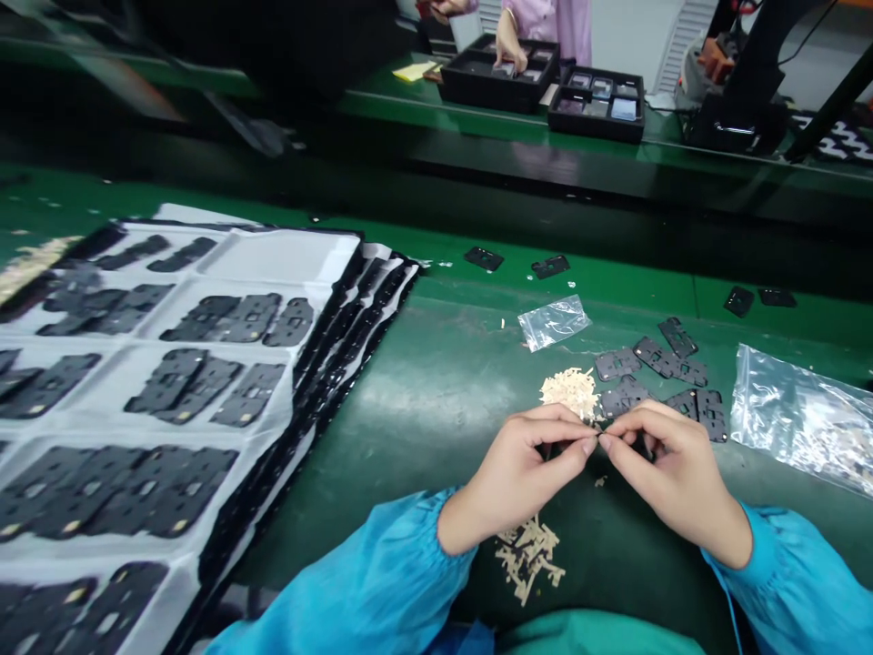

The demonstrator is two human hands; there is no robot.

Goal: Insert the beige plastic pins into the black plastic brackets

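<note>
My left hand point(525, 473) and my right hand point(675, 473) meet at the fingertips above the green mat, pinching a small thin piece point(601, 440) that is mostly hidden. Just beyond them lies a heap of small beige pieces point(569, 391). A looser pile of beige strips point(528, 555) sits below my left wrist. Flat black perforated plates point(655, 382) lie scattered beyond my right hand, the nearest almost under its fingers. A clear plastic bag point(801, 418) with pale pieces inside lies to the right.
Stacked white trays point(273, 259) holding black plates fill the left of the bench. A small empty-looking plastic bag point(552, 323) and loose black plates point(549, 267) lie farther back. Across the bench, a co-worker's hand point(511, 41) reaches into a black tray point(497, 77).
</note>
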